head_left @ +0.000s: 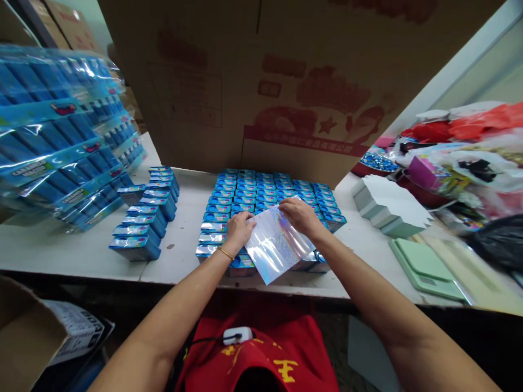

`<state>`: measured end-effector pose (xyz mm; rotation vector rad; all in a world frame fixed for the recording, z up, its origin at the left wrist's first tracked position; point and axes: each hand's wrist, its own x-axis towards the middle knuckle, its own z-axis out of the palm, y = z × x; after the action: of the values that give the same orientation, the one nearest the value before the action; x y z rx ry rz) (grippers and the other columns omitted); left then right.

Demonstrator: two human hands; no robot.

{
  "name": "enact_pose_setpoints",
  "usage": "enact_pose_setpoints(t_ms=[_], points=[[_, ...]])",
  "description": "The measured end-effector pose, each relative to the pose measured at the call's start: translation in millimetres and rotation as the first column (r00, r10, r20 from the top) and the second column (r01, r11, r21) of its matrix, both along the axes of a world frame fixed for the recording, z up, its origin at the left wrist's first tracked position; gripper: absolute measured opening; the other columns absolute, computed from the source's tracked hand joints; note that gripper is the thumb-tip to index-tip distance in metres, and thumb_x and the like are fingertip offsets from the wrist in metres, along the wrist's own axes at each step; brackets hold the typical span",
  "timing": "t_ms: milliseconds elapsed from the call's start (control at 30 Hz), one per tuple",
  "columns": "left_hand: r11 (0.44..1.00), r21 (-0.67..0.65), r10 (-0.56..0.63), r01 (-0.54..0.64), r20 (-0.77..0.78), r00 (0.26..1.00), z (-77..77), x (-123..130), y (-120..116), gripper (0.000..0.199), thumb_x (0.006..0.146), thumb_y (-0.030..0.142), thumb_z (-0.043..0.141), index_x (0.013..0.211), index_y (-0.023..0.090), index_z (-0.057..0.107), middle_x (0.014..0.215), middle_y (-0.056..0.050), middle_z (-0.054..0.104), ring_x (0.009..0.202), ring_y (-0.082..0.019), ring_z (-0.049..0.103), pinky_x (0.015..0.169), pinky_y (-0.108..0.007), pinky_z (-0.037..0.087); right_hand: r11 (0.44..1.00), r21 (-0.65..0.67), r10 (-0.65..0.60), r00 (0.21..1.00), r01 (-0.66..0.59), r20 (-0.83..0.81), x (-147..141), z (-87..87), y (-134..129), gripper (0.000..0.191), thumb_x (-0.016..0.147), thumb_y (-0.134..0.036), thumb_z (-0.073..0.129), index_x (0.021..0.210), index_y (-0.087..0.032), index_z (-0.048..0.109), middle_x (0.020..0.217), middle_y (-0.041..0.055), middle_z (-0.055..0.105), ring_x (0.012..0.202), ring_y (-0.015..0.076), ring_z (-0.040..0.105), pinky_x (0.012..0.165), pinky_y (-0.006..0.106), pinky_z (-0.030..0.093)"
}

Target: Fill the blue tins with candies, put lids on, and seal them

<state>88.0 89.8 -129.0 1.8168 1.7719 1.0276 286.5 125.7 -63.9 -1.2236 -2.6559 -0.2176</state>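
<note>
A shiny holographic sheet (278, 245) hangs tilted above rows of small blue boxes (245, 193) on the white table. My left hand (239, 231), with a thin gold bracelet on the wrist, pinches the sheet's left edge. At its upper right corner, the fingers of my right hand (300, 216) are closed on the same sheet. The sheet and both hands hide part of the boxes beneath.
Stacked blue boxes (141, 223) stand left on the table (180, 239), beside plastic-wrapped packs (53, 136). A large cardboard box (253, 81) rises behind. White stacks (388, 207), a green scale (427, 267) and bags (478, 158) lie right.
</note>
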Motion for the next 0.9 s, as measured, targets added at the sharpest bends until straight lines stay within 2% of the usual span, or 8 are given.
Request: enact_pose_setpoints(t_ms=[100,300,433,533,633,733,833,900], points=[[1.000,0.009,-0.005,0.004,0.030,1.000,-0.9,-0.9,-0.3,0.020,0.070,0.022,0.060,0.089,0.020,0.066,0.092,-0.006,0.067,0.087,-0.021,0.058,0.078,-0.031,0.041,0.998,0.057,-0.012,1.000,0.012,0.003,-5.6,-8.0,3.5,0.032,0.091,-0.024,0.036,0.114,-0.017,0.058,0.115,0.0088,0.057,0.101,0.0196,0.049,0.089,0.031,0.035],[1.000,0.021,-0.003,0.002,0.027,1.000,-1.1,-1.0,-0.8,0.020,0.070,0.021,0.059,0.088,0.019,0.066,0.092,-0.007,0.067,0.086,-0.021,0.058,0.079,-0.031,0.040,0.997,0.083,-0.013,0.991,0.002,0.131,-11.9,-36.6,1.3,0.033,0.091,-0.020,0.034,0.116,-0.013,0.054,0.119,0.0123,0.054,0.102,0.0205,0.048,0.087,0.031,0.037],[1.000,0.009,0.014,-0.014,0.004,1.000,-0.8,-0.1,-1.3,0.020,0.071,0.022,0.059,0.089,0.020,0.066,0.092,-0.006,0.067,0.087,-0.021,0.058,0.078,-0.031,0.040,0.998,0.069,-0.003,0.993,-0.005,0.120,-6.5,-39.7,-6.2,0.031,0.089,-0.016,0.036,0.112,-0.014,0.056,0.120,0.0107,0.053,0.100,0.0193,0.050,0.086,0.030,0.036],[1.000,-0.007,0.008,-0.008,-0.037,0.999,0.0,0.6,-1.6,0.020,0.071,0.023,0.059,0.089,0.021,0.066,0.093,-0.006,0.067,0.088,-0.022,0.057,0.079,-0.032,0.040,0.998,0.038,-0.050,0.997,0.048,0.052,-7.3,-20.3,-16.4,0.024,0.088,-0.021,0.040,0.093,-0.015,0.064,0.107,0.0100,0.059,0.094,0.0187,0.053,0.083,0.029,0.037],[1.000,-0.025,-0.012,0.010,-0.098,0.995,0.4,1.3,-1.1,0.021,0.071,0.023,0.059,0.090,0.021,0.066,0.094,-0.008,0.067,0.089,-0.023,0.057,0.081,-0.034,0.039,0.992,0.003,-0.126,0.986,0.127,-0.109,-12.0,17.4,-27.8,0.020,0.083,-0.021,0.045,0.078,-0.016,0.064,0.093,0.0075,0.062,0.084,0.0160,0.055,0.075,0.025,0.038],[1.000,0.000,-0.028,0.028,-0.082,0.996,1.9,1.0,-0.4,0.021,0.068,0.022,0.061,0.088,0.019,0.068,0.094,-0.010,0.066,0.093,-0.025,0.056,0.085,-0.036,0.037,0.985,-0.069,-0.174,0.931,0.161,-0.320,-19.0,52.9,-32.9,0.014,0.076,-0.020,0.052,0.071,-0.016,0.064,0.082,0.0044,0.062,0.075,0.0140,0.055,0.068,0.024,0.038],[0.997,0.081,-0.027,0.014,0.164,0.986,8.4,-2.7,-3.7,0.019,0.071,0.025,0.060,0.086,0.016,0.068,0.098,-0.011,0.064,0.099,-0.024,0.054,0.089,-0.036,0.036,0.937,-0.314,-0.306,0.797,0.154,-0.521,-30.4,63.6,-30.1,0.014,0.071,-0.025,0.056,0.064,-0.015,0.063,0.066,0.0019,0.060,0.064,0.0127,0.053,0.059,0.023,0.038],[0.997,0.076,-0.028,-0.008,0.468,0.883,15.9,-7.6,-10.3,0.029,0.079,0.037,0.051,0.092,0.016,0.066,0.101,-0.010,0.064,0.098,-0.021,0.055,0.087,-0.034,0.039,0.861,-0.502,-0.419,0.665,0.076,-0.618,-40.7,56.9,-27.8,0.017,0.067,-0.030,0.058,0.062,-0.015,0.062,0.058,0.0000,0.057,0.056,0.0110,0.050,0.051,0.022,0.036]])
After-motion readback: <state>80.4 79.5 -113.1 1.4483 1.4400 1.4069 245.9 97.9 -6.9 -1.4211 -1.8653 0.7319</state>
